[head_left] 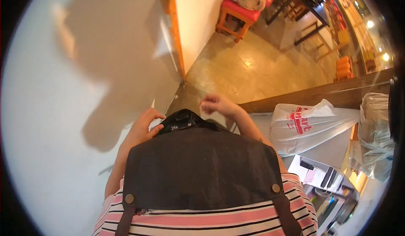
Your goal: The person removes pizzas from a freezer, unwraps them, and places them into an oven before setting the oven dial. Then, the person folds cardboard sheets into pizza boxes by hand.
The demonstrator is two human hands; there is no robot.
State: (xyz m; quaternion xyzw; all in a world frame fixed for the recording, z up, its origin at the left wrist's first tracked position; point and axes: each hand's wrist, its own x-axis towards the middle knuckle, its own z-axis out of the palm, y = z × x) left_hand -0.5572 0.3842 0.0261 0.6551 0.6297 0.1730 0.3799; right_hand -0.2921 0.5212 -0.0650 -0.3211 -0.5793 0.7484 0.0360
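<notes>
A dark apron bib [202, 168] with a brass snap at each lower corner covers my chest, over a pink, white and black striped shirt. Past its far edge lies a black item [183, 120] marked "246" in white; its kind is unclear and the bib hides its near part. My left hand [145, 125] has thumb and fingers bent around the item's left edge, gripping it. Just beyond the item's right side hovers my right hand [216, 105], apart from it. Its fingers are curled and slightly blurred, and what they hold, if anything, is hidden.
A pale wall [55, 151] with my shadow rises close on the left, ending at a wooden trim [173, 29]. To the right are a white plastic bag [301, 126] with red print and an open box [316, 175] of small items. A red-topped bench [240, 10] stands farther off.
</notes>
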